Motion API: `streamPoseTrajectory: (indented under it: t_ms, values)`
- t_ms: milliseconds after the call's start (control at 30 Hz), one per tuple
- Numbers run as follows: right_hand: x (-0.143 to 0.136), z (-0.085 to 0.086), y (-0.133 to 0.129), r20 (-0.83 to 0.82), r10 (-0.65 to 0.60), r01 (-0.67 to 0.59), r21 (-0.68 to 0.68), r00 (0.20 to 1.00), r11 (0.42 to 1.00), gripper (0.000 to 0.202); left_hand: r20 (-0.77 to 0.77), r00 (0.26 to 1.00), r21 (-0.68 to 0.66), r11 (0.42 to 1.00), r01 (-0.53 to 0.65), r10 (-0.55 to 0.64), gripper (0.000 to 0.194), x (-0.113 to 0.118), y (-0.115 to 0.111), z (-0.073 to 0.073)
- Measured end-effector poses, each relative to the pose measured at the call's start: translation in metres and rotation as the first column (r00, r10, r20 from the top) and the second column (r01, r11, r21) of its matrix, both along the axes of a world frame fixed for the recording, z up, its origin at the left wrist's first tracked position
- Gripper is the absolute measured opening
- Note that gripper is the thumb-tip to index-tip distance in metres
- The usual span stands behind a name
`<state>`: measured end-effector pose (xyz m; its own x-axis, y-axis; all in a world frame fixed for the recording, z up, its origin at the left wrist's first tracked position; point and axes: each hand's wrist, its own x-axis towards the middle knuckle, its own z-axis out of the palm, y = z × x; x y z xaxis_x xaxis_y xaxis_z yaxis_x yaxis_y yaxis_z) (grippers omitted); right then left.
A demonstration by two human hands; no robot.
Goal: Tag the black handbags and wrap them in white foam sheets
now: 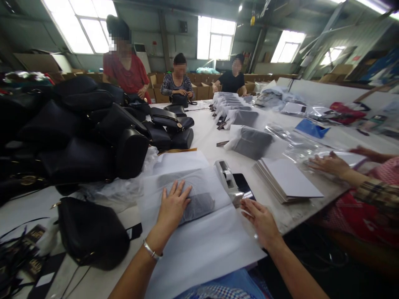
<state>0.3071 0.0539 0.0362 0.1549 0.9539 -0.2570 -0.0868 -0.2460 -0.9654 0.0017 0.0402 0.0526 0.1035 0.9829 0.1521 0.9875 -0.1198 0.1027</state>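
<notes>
My left hand [175, 199] lies flat, fingers spread, on a dark handbag [199, 204] that shows through a layer of thin white tissue paper [199, 245]. More of the sheet stretches toward me over the table edge. At the cutting end of a grey tape dispenser [227, 178], my right hand [260, 220] pinches what looks like a short clear strip of tape [248, 195]. A dark phone-like slab [245, 185] lies beside the dispenser. Left of the paper, an unwrapped black handbag [93, 232] rests on the table.
Black handbags [84, 137] form a big pile at left. Tissue-wrapped bags [251, 141] stand in a row toward the back. On the right are a stack of white boards [288, 178], clear plastic bags [293, 143] and a co-worker's hand [332, 164]. Several people sit or stand across the table.
</notes>
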Motion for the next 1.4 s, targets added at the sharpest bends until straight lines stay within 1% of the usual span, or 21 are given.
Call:
streamPoseTrajectory:
  t_ms: [100, 167, 267, 400, 467, 533, 567, 600, 667, 733, 800, 867, 933, 1000, 1067, 1100, 1167, 1233, 1300, 1367, 1400]
  values:
    - [0.004, -0.012, -0.001, -0.073, -0.002, -0.006, -0.108, 0.997, 0.994, 0.04, 0.005, 1.0, -0.005, 1.0, 0.001, 0.0, 0.044, 0.0, 0.0, 0.0]
    - [0.007, -0.015, 0.005, -0.06, 0.006, -0.014, -0.132, 0.998, 0.991, 0.042, 0.004, 1.0, -0.01, 1.0, -0.002, 0.002, 0.044, 0.0, 0.0, 0.001]
    - [0.014, -0.015, 0.017, 0.07, 0.066, -0.059, -0.107, 0.995, 0.993, 0.045, 0.004, 1.0, -0.028, 1.0, -0.003, 0.003, 0.045, 0.0, 0.001, 0.004]
    - [0.03, -0.013, 0.026, 0.245, 0.242, -0.212, -0.144, 0.939, 0.967, 0.046, 0.013, 1.0, -0.041, 0.999, -0.006, 0.007, 0.044, 0.0, 0.001, 0.006]
    - [0.036, -0.008, 0.025, 0.326, 0.296, -0.254, -0.165, 0.898, 0.953, 0.046, 0.018, 1.0, -0.037, 0.999, -0.012, 0.013, 0.044, -0.001, 0.002, 0.005]
    - [0.036, 0.007, 0.025, 0.46, 0.33, -0.316, -0.111, 0.824, 0.942, 0.043, 0.021, 1.0, -0.032, 0.999, -0.012, 0.013, 0.044, -0.001, 0.002, 0.003]
    - [0.033, 0.018, 0.026, 0.54, 0.347, -0.375, -0.061, 0.767, 0.925, 0.04, 0.022, 1.0, -0.03, 1.0, -0.011, 0.012, 0.044, -0.001, 0.002, 0.003]
    - [0.027, 0.03, 0.03, 0.618, 0.363, -0.456, -0.009, 0.697, 0.89, 0.036, 0.023, 1.0, -0.028, 1.0, -0.01, 0.01, 0.044, -0.001, 0.003, 0.002]
    - [0.007, 0.058, 0.044, 0.74, 0.398, -0.649, 0.067, 0.542, 0.758, 0.03, 0.026, 1.0, -0.024, 1.0, -0.013, 0.014, 0.045, -0.001, 0.003, 0.001]
    - [-0.023, 0.082, 0.069, 0.814, 0.428, -0.818, 0.095, 0.392, 0.568, 0.028, 0.031, 0.999, -0.02, 1.0, -0.02, 0.021, 0.045, -0.001, 0.003, 0.0]
    - [-0.058, 0.098, 0.102, 0.869, 0.416, -0.916, 0.096, 0.268, 0.39, 0.028, 0.035, 0.999, -0.015, 0.999, -0.029, 0.029, 0.045, -0.001, 0.003, -0.002]
    - [-0.095, 0.103, 0.137, 0.916, 0.378, -0.974, 0.055, 0.137, 0.219, 0.027, 0.043, 0.998, -0.008, 0.999, -0.034, 0.034, 0.045, 0.0, 0.003, -0.004]
    - [-0.13, 0.1, 0.168, 0.944, 0.33, -0.996, -0.033, -0.006, 0.077, 0.025, 0.056, 0.998, -0.004, 0.999, -0.036, 0.036, 0.045, -0.001, 0.004, -0.006]
    - [-0.159, 0.095, 0.19, 0.949, 0.274, -0.988, -0.155, -0.154, -0.016, 0.021, 0.066, 0.997, 0.0, 0.999, -0.036, 0.036, 0.046, -0.001, 0.005, -0.009]
    - [-0.18, 0.09, 0.204, 0.936, 0.21, -0.96, -0.273, -0.281, -0.067, 0.016, 0.072, 0.997, 0.006, 0.999, -0.038, 0.037, 0.046, -0.002, 0.006, -0.011]
    - [-0.187, 0.089, 0.207, 0.929, 0.177, -0.945, -0.316, -0.325, -0.081, 0.014, 0.074, 0.997, 0.008, 0.999, -0.039, 0.038, 0.046, -0.002, 0.006, -0.012]
    - [-0.197, 0.089, 0.211, 0.922, 0.111, -0.927, -0.362, -0.371, -0.093, 0.014, 0.081, 0.996, 0.005, 0.999, -0.041, 0.04, 0.046, -0.003, 0.007, -0.014]
    - [-0.203, 0.089, 0.213, 0.918, 0.053, -0.919, -0.388, -0.392, -0.075, 0.018, 0.089, 0.995, -0.007, 0.999, -0.041, 0.042, 0.047, -0.003, 0.008, -0.014]
    - [-0.205, 0.088, 0.218, 0.913, 0.006, -0.913, -0.407, -0.407, -0.014, 0.031, 0.095, 0.995, -0.024, 0.999, -0.042, 0.044, 0.047, -0.003, 0.008, -0.014]
    - [-0.203, 0.085, 0.226, 0.909, 0.004, -0.905, -0.415, -0.417, 0.087, 0.05, 0.097, 0.994, -0.036, 0.998, -0.044, 0.047, 0.048, -0.003, 0.009, -0.012]
    - [-0.199, 0.083, 0.229, 0.916, 0.029, -0.904, -0.399, -0.4, 0.15, 0.056, 0.096, 0.994, -0.038, 0.998, -0.046, 0.05, 0.048, -0.003, 0.009, -0.011]
